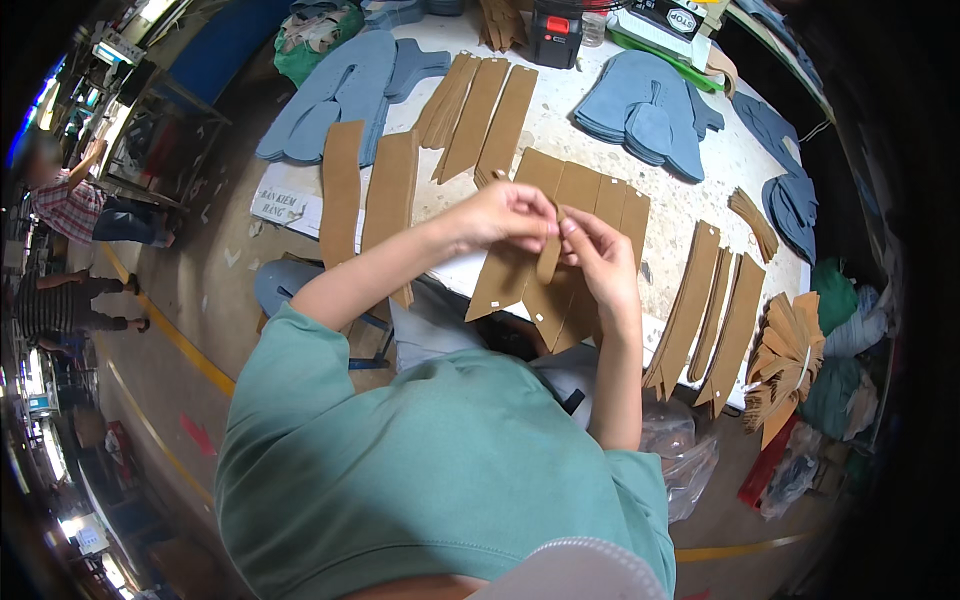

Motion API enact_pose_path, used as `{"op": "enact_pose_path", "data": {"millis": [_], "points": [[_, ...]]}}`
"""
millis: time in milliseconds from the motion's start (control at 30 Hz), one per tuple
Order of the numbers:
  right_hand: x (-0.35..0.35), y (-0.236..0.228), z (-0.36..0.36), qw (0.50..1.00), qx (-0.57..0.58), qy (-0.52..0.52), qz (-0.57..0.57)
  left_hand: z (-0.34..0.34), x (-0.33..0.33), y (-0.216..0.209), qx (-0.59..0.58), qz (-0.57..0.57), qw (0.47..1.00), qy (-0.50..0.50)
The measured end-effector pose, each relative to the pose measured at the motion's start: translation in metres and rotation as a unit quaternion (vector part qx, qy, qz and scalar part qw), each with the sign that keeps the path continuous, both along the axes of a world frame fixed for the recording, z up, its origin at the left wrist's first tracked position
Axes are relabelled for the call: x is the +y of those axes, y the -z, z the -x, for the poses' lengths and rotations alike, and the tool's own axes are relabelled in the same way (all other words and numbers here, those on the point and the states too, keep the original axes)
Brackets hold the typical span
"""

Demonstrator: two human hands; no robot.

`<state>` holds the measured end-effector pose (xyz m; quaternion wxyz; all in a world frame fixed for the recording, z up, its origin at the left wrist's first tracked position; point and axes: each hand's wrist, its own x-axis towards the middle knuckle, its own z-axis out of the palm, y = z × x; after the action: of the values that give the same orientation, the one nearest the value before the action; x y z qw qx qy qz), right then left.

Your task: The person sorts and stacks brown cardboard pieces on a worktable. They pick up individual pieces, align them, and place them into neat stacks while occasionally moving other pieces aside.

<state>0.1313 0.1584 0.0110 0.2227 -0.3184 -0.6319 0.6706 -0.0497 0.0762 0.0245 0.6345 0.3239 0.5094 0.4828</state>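
Observation:
A narrow brown strip (548, 264), like leather or suede, is pinched between my two hands over the table. My left hand (503, 215) is closed on its upper part with thumb and fingertips together. Close beside it, my right hand (604, 258) grips the same strip between thumb and forefinger. My fingers hide part of the strip. Below both hands lie wide brown panels (627, 212) side by side, bearing small white stickers and pointed at the near ends; they reach over the table's front edge.
Stacks of long brown strips (392, 190) lie left, with more brown strips (686, 305) right. Blue-grey cut pieces (335, 95) and another blue-grey stack (640, 110) sit farther back. A fanned brown bundle (788, 360) is at the right edge. Two people stand far left.

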Motion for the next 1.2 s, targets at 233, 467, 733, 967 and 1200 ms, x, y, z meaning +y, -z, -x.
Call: {"op": "enact_pose_path", "data": {"millis": [233, 467, 733, 967, 1200], "points": [[-0.012, 0.003, -0.008, 0.992, -0.056, -0.038, -0.104, 0.074, 0.029, -0.001, 0.609, -0.117, 0.78, -0.086], [-0.022, -0.005, -0.027, 0.97, -0.106, -0.088, -0.201, 0.182, 0.089, 0.008, 0.761, 0.068, 0.631, -0.135], [-0.029, 0.005, -0.061, 0.979, -0.131, 0.017, -0.158, 0.201, 0.106, 0.032, 0.723, 0.096, 0.661, -0.177], [-0.022, -0.006, -0.093, 0.941, -0.145, 0.143, -0.27, 0.213, 0.109, 0.036, 0.699, 0.056, 0.692, -0.174], [-0.002, -0.023, -0.103, 0.935, -0.122, 0.201, -0.265, 0.138, 0.087, -0.023, 0.308, -0.206, 0.912, -0.177]]}}
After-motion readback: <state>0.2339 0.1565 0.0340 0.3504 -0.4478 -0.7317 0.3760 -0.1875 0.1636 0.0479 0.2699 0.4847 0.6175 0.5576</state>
